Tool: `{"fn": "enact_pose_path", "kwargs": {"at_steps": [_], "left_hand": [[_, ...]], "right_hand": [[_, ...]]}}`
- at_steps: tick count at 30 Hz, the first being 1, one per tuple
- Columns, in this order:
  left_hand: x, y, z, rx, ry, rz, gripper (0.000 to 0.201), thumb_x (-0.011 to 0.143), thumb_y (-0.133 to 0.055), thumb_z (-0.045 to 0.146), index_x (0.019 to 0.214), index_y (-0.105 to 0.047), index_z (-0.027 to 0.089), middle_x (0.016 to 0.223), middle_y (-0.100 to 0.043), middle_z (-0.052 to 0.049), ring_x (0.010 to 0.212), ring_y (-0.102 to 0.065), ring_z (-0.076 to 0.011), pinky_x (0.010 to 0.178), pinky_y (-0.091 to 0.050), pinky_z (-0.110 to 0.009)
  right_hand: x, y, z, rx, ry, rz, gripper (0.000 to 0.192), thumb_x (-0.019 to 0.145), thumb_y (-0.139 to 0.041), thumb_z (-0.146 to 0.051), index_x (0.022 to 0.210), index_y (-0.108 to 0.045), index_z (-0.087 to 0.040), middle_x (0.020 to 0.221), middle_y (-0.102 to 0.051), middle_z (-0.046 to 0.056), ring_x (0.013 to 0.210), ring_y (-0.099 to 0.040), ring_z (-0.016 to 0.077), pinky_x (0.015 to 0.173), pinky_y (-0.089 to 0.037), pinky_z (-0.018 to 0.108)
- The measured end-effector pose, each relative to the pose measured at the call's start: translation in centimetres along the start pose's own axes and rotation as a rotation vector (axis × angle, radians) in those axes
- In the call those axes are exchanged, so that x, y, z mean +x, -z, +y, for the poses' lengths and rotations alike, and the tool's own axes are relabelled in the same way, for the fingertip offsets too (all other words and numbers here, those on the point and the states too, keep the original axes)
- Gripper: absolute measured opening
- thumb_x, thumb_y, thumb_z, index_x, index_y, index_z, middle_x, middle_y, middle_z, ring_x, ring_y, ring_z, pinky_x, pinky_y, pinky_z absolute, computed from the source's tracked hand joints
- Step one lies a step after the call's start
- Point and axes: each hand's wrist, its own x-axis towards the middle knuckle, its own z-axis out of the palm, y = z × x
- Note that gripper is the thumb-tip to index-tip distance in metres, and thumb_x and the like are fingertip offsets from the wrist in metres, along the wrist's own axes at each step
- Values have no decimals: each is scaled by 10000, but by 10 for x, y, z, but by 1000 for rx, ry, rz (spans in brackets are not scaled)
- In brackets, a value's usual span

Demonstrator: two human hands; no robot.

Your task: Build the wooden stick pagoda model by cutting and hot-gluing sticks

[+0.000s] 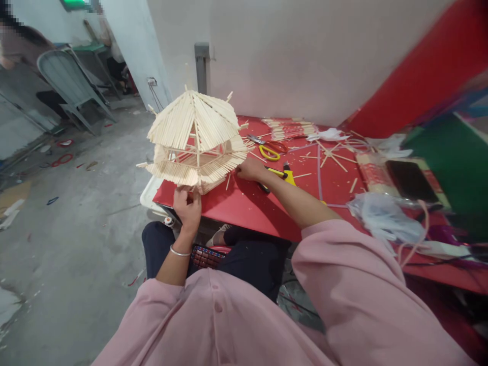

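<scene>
Pink sleeves [343, 284] fill the bottom of the frame, with dark trousers [244, 259] between them. Above, left of centre, a two-tier stick pavilion [194, 140] stands upright at the near left corner of the red table [244, 203], its peak pointing up and its lower eave overhanging the table edge.

The left hand [187, 206] is curled shut on the model's base from below; the base itself is hidden behind the fingers. The right hand [249, 169] pinches the right rim of the lower eave, fingers together.

A yellow knife [284, 175] lies partly hidden by the right forearm. Yellow scissors [269, 148] and loose sticks [331, 155] lie beyond. A clear plastic bag [381, 216] at right is blurred, its contents unclear.
</scene>
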Motion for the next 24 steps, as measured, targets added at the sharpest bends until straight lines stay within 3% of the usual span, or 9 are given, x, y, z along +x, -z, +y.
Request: {"fn": "enact_pose_path", "kwargs": {"at_steps": [2, 4, 7, 9, 11, 16, 19, 24], "left_hand": [[-10, 1, 7, -44, -50, -2, 181, 931, -608, 334, 840, -693, 202, 707, -579, -22, 636, -519, -160, 666, -453, -300], [-22, -6, 17, -109, -130, -118, 171, 941, -598, 301, 849, -709, 208, 664, -586, -13, 603, -522, -152, 649, -455, -292], [-36, -33, 35, -274, -266, -395, 168, 953, -587, 261, 913, -745, 217, 739, -695, -42, 637, -606, -152, 666, -493, -285], [-41, -57, 45, -361, -283, -476, 175, 952, -586, 256, 981, -756, 220, 871, -755, -80, 787, -690, -188, 755, -538, -310], [-41, -82, 52, -391, -252, -490, 189, 952, -581, 259, 1012, -756, 223, 959, -770, -101, 861, -709, -207, 809, -552, -338], [-35, -124, 55, -397, -112, -485, 212, 952, -580, 262, 1079, -746, 223, 1060, -759, -104, 739, -651, -178, 793, -546, -354], [-33, -132, 54, -388, -40, -480, 217, 934, -597, 243, 1092, -745, 225, 1010, -746, -81, 672, -598, -157, 728, -523, -321], [-37, -131, 54, -389, 11, -473, 229, 929, -606, 236, 1115, -739, 213, 1000, -737, -73, 600, -540, -128, 653, -500, -294]], "right_hand": [[-6, 7, 6, 6, -6, 19, 299, 926, -612, -338, 1141, -769, -202, 1179, -761, 130, 1115, -675, 296, 926, -509, 374], [-13, 14, 15, 21, 10, 23, 299, 898, -613, -311, 1126, -786, -225, 1139, -784, 88, 1077, -689, 257, 904, -491, 318], [-23, 24, 32, 42, 13, 13, 293, 871, -620, -282, 1100, -800, -243, 1094, -800, 42, 1004, -702, 211, 846, -476, 263], [-28, 29, 46, 50, -4, 8, 292, 867, -617, -264, 1091, -803, -253, 1044, -806, 24, 947, -707, 194, 813, -470, 248], [-30, 35, 62, 48, -33, 16, 306, 860, -614, -241, 1098, -804, -256, 1033, -806, 22, 932, -705, 190, 806, -466, 246], [-15, 48, 105, -17, -167, 51, 281, 816, -640, -222, 1032, -819, -221, 1028, -799, 87, 963, -691, 244, 780, -447, 290], [5, 55, 120, -48, -221, 75, 281, 815, -652, -267, 1038, -821, -237, 1006, -796, 96, 982, -682, 263, 779, -439, 304], [44, 56, 121, -76, -259, 114, 438, 840, -636, -312, 1259, -753, -266, 1224, -759, 104, 1092, -666, 275, 855, -461, 326]]}}
